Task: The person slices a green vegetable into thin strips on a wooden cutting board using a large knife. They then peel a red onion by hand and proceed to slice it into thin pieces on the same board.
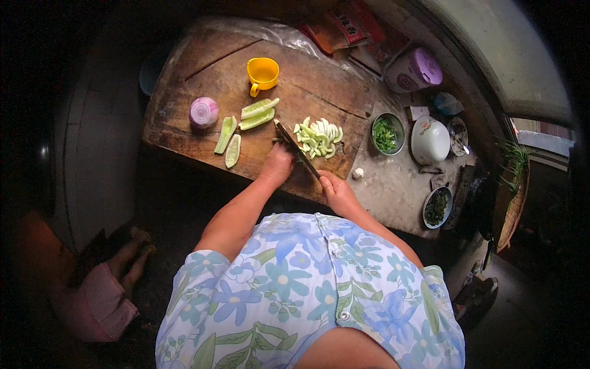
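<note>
My right hand [337, 191] grips the handle of a kitchen knife [297, 148], seen nearly edge-on, its blade running up and left over the wooden chopping board [221, 60]. Close against the blade's left side is my left hand [278, 161], fingertips bent down and in shadow; whether they hold a piece is hidden. A pile of pale green slices [318, 137], apparently cucumber, lies right of the knife. Left of it are two long cut cucumber pieces [257, 113] side by side, plus two separate ones, a slim piece [226, 134] and a shorter piece [233, 151].
A peeled purple onion [203, 112] and a yellow cup [263, 74] stand on the board. To the right are a bowl of chopped greens [384, 134], a garlic bulb [357, 173], a white bowl [430, 140] and a dish of dark leaves [437, 207]. Another person [103, 295] is at lower left.
</note>
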`<state>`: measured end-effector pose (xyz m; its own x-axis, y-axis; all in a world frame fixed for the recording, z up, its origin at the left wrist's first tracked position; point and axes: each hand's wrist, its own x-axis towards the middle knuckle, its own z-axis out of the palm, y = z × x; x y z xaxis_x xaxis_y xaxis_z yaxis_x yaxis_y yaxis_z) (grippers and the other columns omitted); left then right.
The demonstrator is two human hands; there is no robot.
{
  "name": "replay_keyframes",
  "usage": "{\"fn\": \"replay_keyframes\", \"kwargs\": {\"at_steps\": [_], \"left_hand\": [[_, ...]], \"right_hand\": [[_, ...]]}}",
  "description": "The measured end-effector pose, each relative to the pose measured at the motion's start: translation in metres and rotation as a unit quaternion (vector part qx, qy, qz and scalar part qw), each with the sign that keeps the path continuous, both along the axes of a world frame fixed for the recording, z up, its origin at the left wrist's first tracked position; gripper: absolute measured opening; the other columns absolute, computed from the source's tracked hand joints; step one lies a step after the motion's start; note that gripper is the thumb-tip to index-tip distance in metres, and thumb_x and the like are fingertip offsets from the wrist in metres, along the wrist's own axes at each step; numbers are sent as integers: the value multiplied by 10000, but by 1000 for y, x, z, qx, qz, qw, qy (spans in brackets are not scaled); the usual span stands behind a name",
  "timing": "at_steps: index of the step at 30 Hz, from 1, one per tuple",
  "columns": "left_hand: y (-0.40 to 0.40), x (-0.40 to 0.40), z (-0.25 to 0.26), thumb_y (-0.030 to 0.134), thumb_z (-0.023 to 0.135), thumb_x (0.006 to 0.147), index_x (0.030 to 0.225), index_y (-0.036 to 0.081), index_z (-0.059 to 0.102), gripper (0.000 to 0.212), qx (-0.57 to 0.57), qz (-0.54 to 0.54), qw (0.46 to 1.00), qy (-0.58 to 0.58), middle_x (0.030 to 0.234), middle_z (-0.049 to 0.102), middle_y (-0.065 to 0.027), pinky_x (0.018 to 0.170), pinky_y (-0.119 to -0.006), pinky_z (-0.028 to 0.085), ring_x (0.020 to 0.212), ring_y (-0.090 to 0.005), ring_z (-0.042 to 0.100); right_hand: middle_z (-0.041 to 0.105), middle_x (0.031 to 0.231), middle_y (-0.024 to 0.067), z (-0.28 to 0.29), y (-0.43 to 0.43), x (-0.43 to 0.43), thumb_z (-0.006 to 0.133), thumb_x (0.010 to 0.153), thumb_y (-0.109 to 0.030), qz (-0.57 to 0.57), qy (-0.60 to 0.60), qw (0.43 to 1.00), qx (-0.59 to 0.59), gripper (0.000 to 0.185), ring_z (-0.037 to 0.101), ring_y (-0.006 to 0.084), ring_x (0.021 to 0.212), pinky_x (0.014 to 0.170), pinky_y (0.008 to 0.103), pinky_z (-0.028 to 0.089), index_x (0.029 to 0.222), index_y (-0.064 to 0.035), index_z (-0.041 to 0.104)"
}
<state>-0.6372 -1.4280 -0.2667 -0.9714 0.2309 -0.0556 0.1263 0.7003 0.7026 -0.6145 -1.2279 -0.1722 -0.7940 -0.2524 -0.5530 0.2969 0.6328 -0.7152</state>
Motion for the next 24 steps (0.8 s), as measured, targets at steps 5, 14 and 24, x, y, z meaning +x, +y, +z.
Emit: {"fn": "replay_keyframes", "kwargs": {"at_steps": [5,14,24], "left_hand": [[-1,1,2,8,607,675,988,36,612,314,14,0,999,40,1024,566,-176,871,-421,436,1004,-370,498],[-2,5,-2,24,611,681,891,23,607,210,16,29,998,61,942,558,-163,833,-418,446,939,-359,506],[-6,7,2,43,668,671,845,20,592,191,37,23,997,56,894,542,-142,794,-420,452,907,-344,512]], "right_hand": [[637,884,197,1,0,4,438,937,-298,-11,-3,1000,-1,334,615,357,855,738,397,469,1129,-64,579],[631,904,210,10,-4,5,430,945,-276,-15,-37,999,-6,336,620,336,860,745,374,467,1120,-29,577],[575,668,75,-10,4,5,422,963,-287,-106,-87,983,-120,361,531,162,558,549,313,446,1124,3,566]]}}
